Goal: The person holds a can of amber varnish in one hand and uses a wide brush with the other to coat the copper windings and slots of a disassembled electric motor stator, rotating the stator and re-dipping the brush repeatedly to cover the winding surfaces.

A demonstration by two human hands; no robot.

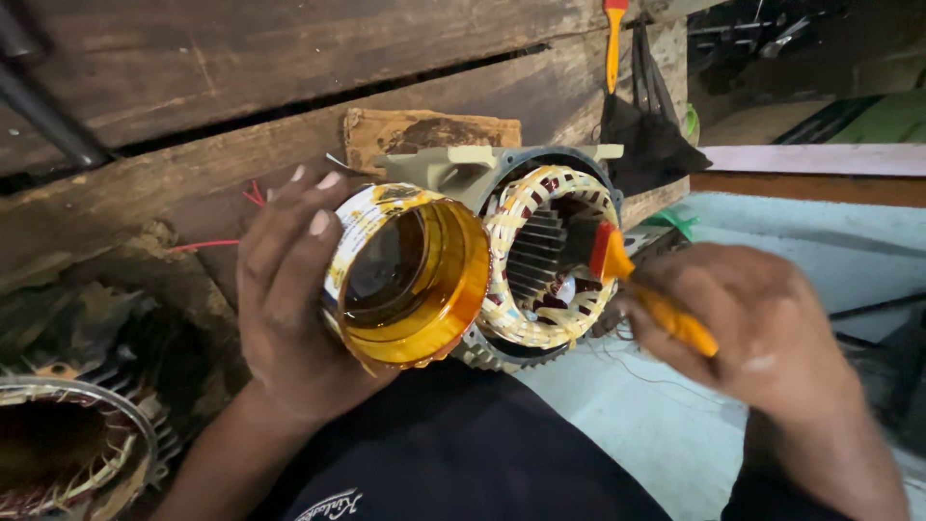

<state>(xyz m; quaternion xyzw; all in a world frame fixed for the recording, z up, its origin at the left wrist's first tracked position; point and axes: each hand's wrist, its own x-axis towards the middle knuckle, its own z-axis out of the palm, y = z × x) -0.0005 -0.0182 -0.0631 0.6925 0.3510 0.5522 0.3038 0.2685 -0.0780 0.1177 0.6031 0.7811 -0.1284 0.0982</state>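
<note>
Left hand (289, 299) wrapped around tilted varnish tin (410, 275), right hand (762, 333) pinching brush (637, 285) at stator windings (550, 256) on lap: risk of tin spilling, drips off windings.

- Rough, dark wooden planks (289, 58) fill the upper left, weathered and stained, with a dark gap between two boards.
- A worn scrap of cardboard (429, 133) lies against the wood.
- A dark metal pipe (43, 111) crosses the top left corner at a slant.
- A spare orange-handled brush (613, 43) hangs at the top beside a black bag (651, 135).
- A pale grey floor (772, 241) spreads to the right, past a light plank (820, 159).
- Another wound stator (68, 453) sits at the lower left.
- The light is dim and warm.
</note>
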